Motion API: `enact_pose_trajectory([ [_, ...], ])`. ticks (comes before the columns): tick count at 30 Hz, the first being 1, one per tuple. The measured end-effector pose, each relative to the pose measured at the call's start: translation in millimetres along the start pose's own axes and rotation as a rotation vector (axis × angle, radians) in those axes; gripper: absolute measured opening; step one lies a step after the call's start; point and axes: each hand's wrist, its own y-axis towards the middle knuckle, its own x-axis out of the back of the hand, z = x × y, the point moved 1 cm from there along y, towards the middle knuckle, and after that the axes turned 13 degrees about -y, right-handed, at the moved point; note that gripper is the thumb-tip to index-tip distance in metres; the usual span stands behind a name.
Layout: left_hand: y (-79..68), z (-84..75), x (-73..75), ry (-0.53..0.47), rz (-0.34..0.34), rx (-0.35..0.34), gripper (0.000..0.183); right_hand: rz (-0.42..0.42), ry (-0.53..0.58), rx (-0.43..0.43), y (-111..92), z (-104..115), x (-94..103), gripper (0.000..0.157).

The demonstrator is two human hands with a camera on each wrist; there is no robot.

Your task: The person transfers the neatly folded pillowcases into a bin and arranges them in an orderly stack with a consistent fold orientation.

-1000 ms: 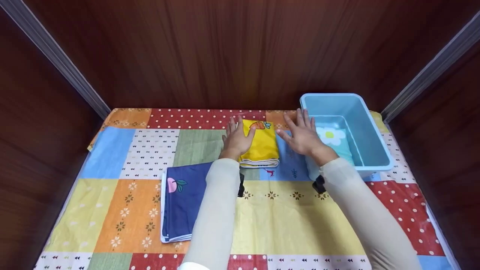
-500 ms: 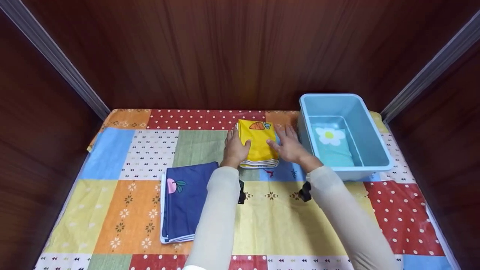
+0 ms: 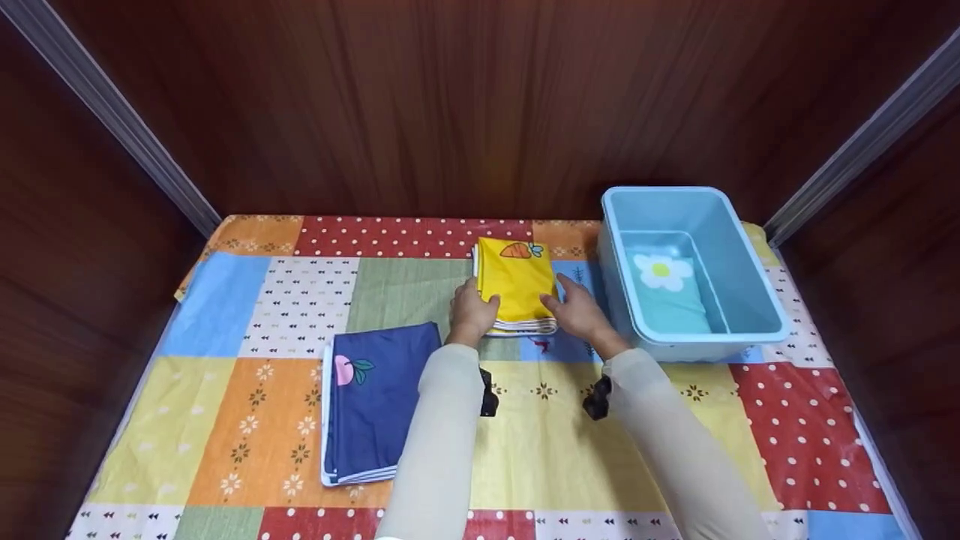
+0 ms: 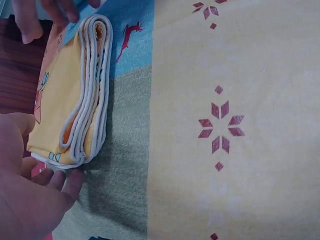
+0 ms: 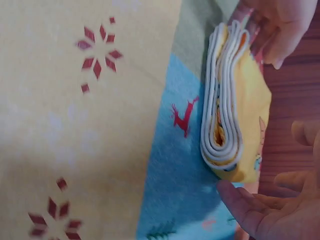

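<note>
A yellow folded cloth [image 3: 517,289] with a carrot print and white edging lies flat between my hands. Along its left side, my left hand [image 3: 471,311] has its fingertips at the edge and its thumb over the near corner. Across from it, my right hand [image 3: 581,309] has its fingers beside the right edge, with the thumb near the top face. The right wrist view shows a gap between that hand's thumb and the folded cloth [image 5: 230,100]. In the left wrist view, fingers of the left hand [image 4: 35,185] reach the lower edge of the stack.
A light blue plastic bin [image 3: 750,285] stands at the right, with a turquoise folded cloth [image 3: 671,307] with a daisy print inside. A navy folded cloth [image 3: 375,412] lies left of the left forearm. Patchwork fabric covers the table [image 3: 600,465]; wooden panels [image 3: 480,112] enclose it.
My right hand has moved left from beside the bin to the yellow cloth. Both hands have drawn lower and nearer along its sides. The yellow cloth has stayed in place.
</note>
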Motion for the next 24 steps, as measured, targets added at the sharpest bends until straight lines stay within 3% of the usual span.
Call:
enact_pose_trajectory([
  [8, -0.1, 6.9, -1.2, -0.072, 0.035, 0.045, 0.062, 0.023, 0.048, -0.036, 1, -1, -15.3, 0.065],
  [16, 2.3, 13.7, -3.0, -0.139, 0.041, 0.028, 0.070, -0.029, 0.084, 0.030, -1, -6, -24.4, 0.060],
  [24, -0.7, 15.1, -3.5, -0.200, 0.038, 0.008, 0.076, -0.057, 0.127, -0.004, -7, -10, -29.1, 0.055],
])
